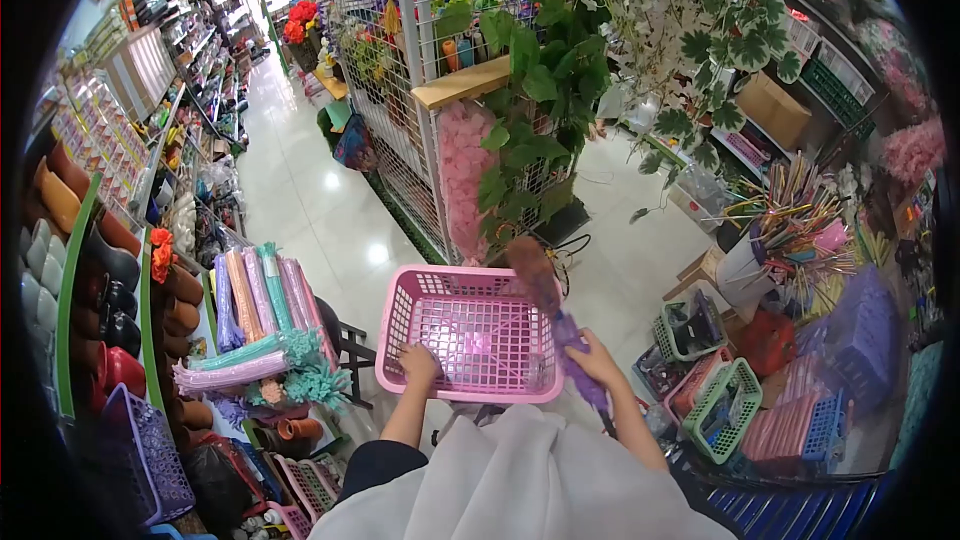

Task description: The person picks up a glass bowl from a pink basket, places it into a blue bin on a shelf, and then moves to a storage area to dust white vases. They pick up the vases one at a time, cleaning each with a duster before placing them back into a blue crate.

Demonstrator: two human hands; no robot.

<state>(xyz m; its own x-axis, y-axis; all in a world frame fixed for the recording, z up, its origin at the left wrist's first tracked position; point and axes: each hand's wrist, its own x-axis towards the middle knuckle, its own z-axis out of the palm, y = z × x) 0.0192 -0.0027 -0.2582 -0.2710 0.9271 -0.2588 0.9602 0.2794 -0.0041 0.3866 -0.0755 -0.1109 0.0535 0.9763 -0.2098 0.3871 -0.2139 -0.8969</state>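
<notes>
Holding a purple and brown duster [568, 330], the right hand [597, 360] is closing its fingers around the purple part. The fuzzy brown end is pointing up and away from the person. The duster is leaning along the right side of a pink basket [460, 272], covering a bit of its rim. The basket is sitting between the two hands, right in front of the person's gray top [500, 485]. The left hand [420, 364] is reaching over the near rim into the near left corner. Its fingers are curling down, but I cannot tell if they are gripping the basket or just touching it.

The right hand is hiding some of the duster, and its low end is getting hard to see near the arm. The left fingertips are not showing well. Shiny floor [300, 190] is peeking through the basket's holes. A dark stool [352, 345] is standing just left of the basket, partly tucking under bright fuzzy bundles [262, 300]. Small things in the green basket [725, 410] on the right are looking too tiny to name. Dark round edges are cutting off the shelves on both sides.
</notes>
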